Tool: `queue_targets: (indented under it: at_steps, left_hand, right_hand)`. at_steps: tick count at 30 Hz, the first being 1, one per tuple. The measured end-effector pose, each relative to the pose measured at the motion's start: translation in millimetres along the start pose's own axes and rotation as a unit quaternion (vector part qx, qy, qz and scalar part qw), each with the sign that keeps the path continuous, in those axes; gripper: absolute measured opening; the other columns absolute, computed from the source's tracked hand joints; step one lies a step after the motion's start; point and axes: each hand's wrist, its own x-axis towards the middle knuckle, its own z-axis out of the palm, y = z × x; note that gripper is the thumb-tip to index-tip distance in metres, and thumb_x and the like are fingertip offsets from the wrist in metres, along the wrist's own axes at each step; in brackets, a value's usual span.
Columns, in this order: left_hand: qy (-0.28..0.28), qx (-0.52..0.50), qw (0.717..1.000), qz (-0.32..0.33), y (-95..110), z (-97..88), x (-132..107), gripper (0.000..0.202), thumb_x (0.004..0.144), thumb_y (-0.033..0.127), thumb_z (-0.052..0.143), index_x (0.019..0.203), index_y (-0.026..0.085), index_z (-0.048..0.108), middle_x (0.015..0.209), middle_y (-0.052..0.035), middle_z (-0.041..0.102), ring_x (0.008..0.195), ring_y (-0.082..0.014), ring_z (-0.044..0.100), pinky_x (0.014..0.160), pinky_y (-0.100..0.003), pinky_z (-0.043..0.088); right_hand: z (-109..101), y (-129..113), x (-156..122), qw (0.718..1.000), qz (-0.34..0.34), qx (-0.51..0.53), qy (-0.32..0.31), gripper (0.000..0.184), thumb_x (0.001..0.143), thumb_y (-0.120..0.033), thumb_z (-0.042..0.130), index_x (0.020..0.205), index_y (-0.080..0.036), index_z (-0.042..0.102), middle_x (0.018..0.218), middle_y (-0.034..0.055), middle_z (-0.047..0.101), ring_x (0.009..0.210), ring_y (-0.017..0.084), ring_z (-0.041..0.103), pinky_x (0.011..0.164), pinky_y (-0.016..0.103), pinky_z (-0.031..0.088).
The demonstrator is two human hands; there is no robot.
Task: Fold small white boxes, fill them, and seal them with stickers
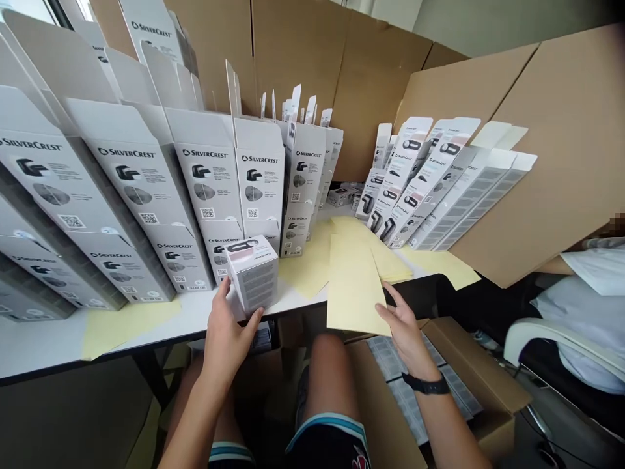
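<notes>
Cardboard sheets walled in the back and right of the bench, and we were working at its near edge. Our left hand was closed narrowly around a small white box, with the thumb and fingers on its lower sides. The box was held at the bench edge, just in front of the cartons. Its long axis stood nearly upright, with a slight tilt, and its top carried a pink-and-black label. Our right hand was spread open and gripped nothing, its fingers at the right edge of a pale yellow sheet. That sheet's long axis pointed away from us, and its near end jutted past the bench edge. As we judged it, the step in hand was handling the box and the sheet together, with the box held up off the bench. More yellow sheets lay overlapping behind it. Open SilverCrest cartons stood in rows to our left, and narrower cartons leaned together to our right. Below the bench, an open cardboard box held grey grid pieces. A black watch circled our right wrist.
</notes>
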Motion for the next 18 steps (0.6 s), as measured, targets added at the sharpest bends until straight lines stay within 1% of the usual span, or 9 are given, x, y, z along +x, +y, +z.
queue_targets:
  at_steps: [3,5,6,8,9,11,14,16,18]
  left_hand:
    - [0.099,0.008,0.994,0.037,11,-1.4,-25,0.09,0.078,0.036,0.077,0.152,0.02,0.029,0.15,-0.0168,0.037,0.144,-0.0365,0.037,0.122,-0.054,0.03]
    - [0.154,-0.051,0.985,0.053,20,0.8,-58,0.07,0.077,0.029,0.078,0.138,0.025,0.042,0.133,-0.0106,0.047,0.13,-0.0305,0.049,0.118,-0.049,0.035]
    - [0.141,-0.096,0.985,0.04,24,3.6,-77,0.056,0.078,0.027,0.077,0.127,0.027,0.048,0.121,-0.0075,0.051,0.119,-0.0267,0.054,0.112,-0.045,0.041]
    - [0.043,-0.19,0.979,-0.066,30,12.0,-113,0.039,0.085,0.032,0.071,0.118,0.027,0.051,0.109,-0.0057,0.054,0.107,-0.0223,0.057,0.1,-0.038,0.048]
    - [-0.014,-0.231,0.964,-0.132,32,17.0,-126,0.043,0.086,0.038,0.069,0.123,0.027,0.05,0.111,-0.0069,0.056,0.106,-0.0223,0.059,0.096,-0.037,0.05]
    - [-0.119,-0.325,0.903,-0.256,35,26.4,-139,0.06,0.086,0.048,0.069,0.136,0.027,0.045,0.126,-0.0112,0.058,0.113,-0.0249,0.061,0.095,-0.038,0.053]
    - [-0.216,-0.42,0.802,-0.367,38,34.6,-130,0.064,0.083,0.052,0.072,0.134,0.021,0.05,0.133,-0.015,0.062,0.112,-0.0287,0.066,0.092,-0.04,0.057]
    - [-0.251,-0.429,0.771,-0.398,39,35.5,-120,0.055,0.081,0.051,0.075,0.12,0.016,0.06,0.119,-0.0153,0.07,0.095,-0.0283,0.072,0.081,-0.039,0.059]
    - [-0.272,-0.434,0.755,-0.409,39,34.4,-117,0.049,0.08,0.05,0.077,0.111,0.014,0.064,0.108,-0.0144,0.074,0.085,-0.0266,0.073,0.073,-0.036,0.058]
  right_hand:
    - [-2,4,-37,0.998,0.033,-0.036,-0.036,0.112,0.073,-0.053,0.082,0.161,-0.017,0.023,0.089,0.0101,0.075,0.076,0.023,0.07,0.071,0.035,0.058]
    - [-4,16,-68,0.994,0.045,-0.077,-0.056,0.108,0.078,-0.054,0.078,0.162,-0.018,0.019,0.07,0.0032,0.07,0.061,0.019,0.064,0.057,0.029,0.053]
    - [-4,25,-84,0.992,0.048,-0.095,-0.061,0.107,0.08,-0.053,0.076,0.162,-0.019,0.017,0.061,-0.0005,0.064,0.053,0.017,0.059,0.051,0.026,0.048]
    - [-3,43,-118,0.99,0.057,-0.117,-0.057,0.103,0.083,-0.052,0.073,0.162,-0.021,0.016,0.055,-0.0035,0.058,0.049,0.016,0.055,0.048,0.025,0.046]
    - [-2,53,-133,0.989,0.069,-0.119,-0.051,0.099,0.084,-0.053,0.071,0.162,-0.021,0.018,0.059,-0.0018,0.061,0.053,0.017,0.058,0.052,0.027,0.049]
    - [-1,69,-161,0.987,0.109,-0.113,-0.043,0.088,0.086,-0.055,0.067,0.157,-0.019,0.031,0.075,0.0052,0.07,0.068,0.022,0.067,0.066,0.034,0.057]
    - [-7,84,-186,0.976,0.146,-0.119,-0.111,0.066,0.086,-0.055,0.065,0.141,-0.018,0.054,0.091,0.0124,0.074,0.08,0.027,0.071,0.077,0.038,0.059]
    - [-12,87,-189,0.97,0.127,-0.13,-0.163,0.056,0.086,-0.054,0.065,0.13,-0.02,0.063,0.093,0.013,0.074,0.081,0.027,0.071,0.078,0.038,0.058]
    - [-12,84,-183,0.972,0.107,-0.138,-0.157,0.05,0.086,-0.055,0.065,0.124,-0.022,0.067,0.092,0.0114,0.073,0.079,0.025,0.07,0.076,0.036,0.058]
